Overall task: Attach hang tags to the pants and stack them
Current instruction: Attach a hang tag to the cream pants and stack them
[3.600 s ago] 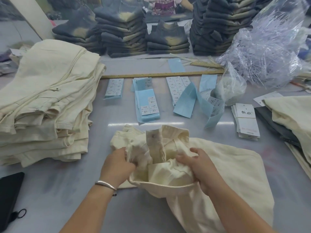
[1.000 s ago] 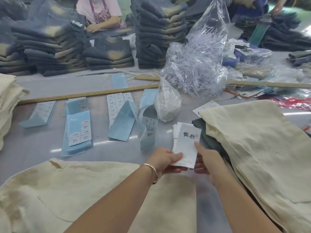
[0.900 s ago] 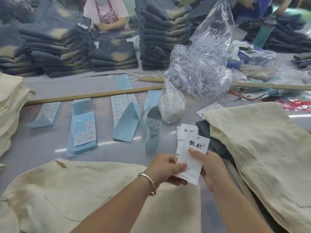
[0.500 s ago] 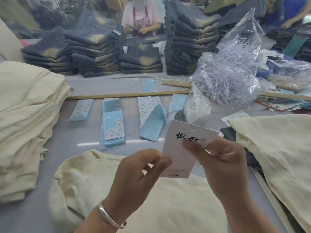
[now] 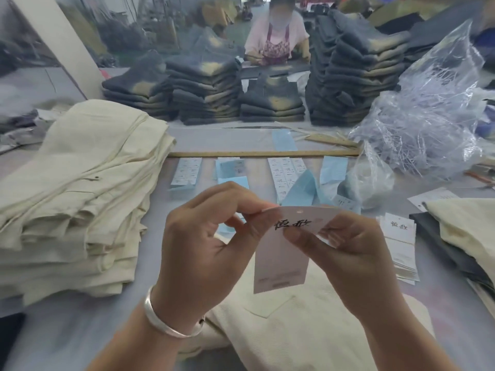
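Hang tag (image 5: 281, 253) between both hands – left hand (image 5: 206, 253), right hand (image 5: 356, 263)

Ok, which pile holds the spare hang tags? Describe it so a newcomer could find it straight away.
Start at the cream pants heaped on the right edge of the table. Just left of them, on the table, lies a small pile of white hang tags. Unlike the blue-backed label sheets farther back, its top card bears black brush lettering, like the tag pinched in both hands.

dark folded jeans (image 5: 206, 95) stacked at far edge | wooden ruler (image 5: 263, 153) lying across tabletop (image 5: 80, 325) | blue sticker sheets (image 5: 285, 175) just before ruler | crumpled clear plastic bag (image 5: 428, 124) far right | person (image 5: 277, 36) seated behind jeans
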A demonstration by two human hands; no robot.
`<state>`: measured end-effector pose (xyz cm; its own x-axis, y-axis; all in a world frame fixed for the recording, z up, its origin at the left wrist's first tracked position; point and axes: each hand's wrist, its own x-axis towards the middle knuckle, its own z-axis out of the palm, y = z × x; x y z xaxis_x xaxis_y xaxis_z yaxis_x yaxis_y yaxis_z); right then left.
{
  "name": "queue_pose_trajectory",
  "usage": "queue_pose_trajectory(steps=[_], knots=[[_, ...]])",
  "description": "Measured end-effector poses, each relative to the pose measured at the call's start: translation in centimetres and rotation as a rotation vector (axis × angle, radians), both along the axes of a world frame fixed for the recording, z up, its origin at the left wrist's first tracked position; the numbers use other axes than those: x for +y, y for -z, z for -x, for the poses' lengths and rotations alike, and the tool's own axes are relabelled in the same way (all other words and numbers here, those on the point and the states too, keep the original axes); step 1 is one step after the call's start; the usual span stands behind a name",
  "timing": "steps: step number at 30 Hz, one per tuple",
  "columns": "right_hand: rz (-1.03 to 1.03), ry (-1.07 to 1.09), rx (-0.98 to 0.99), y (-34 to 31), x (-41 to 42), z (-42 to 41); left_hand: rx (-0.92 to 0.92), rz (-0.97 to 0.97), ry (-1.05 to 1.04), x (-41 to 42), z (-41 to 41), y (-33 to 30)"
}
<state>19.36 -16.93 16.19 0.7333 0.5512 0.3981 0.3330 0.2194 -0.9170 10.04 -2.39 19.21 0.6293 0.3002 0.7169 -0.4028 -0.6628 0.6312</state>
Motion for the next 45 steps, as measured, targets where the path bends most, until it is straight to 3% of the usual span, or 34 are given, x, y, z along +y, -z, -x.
queue_pose_trajectory(steps=[4,10,13,17,19,26,30,33,36,41,45], knots=[[-0.08,0.047,-0.008,-0.7,0.9,1.7,-0.052,-0.036,-0.012,0.6,0.9,-0.6],[-0.04,0.373,-0.175,-0.6,2.3,4.4,-0.095,-0.024,-0.093,0.6,1.6,-1.1],[0.13,0.215,-0.223,-0.3,3.0,5.6,-0.012,0.142,-0.079,0.2,1.5,-1.3],[0.128,-0.131,-0.001,-0.8,2.7,5.6,0.164,0.439,0.355,0.6,1.8,-1.5],[0.119,-0.242,0.054,-1.1,2.3,5.3,0.201,0.46,0.463,0.7,1.9,-1.4],[0.11,-0.317,0.083,-1.9,1.2,5.5,0.189,0.393,0.396,-0.1,2.0,-1.4],[-0.024,-0.384,0.261,-1.8,1.2,5.2,0.189,0.39,0.397,0.0,2.0,-1.5],[-0.016,-0.404,0.275,-1.5,1.1,5.1,0.184,0.405,0.414,0.0,2.1,-1.2],[-0.036,-0.358,0.317,-1.6,1.6,5.0,0.196,0.498,0.428,0.1,2.0,-0.8],[-0.23,-0.22,0.767,-0.7,1.2,3.5,0.236,0.78,0.38,1.2,1.4,-0.4],[-0.105,-0.014,0.814,1.6,-1.8,0.8,0.288,0.7,0.173,0.7,-0.5,0.8]])
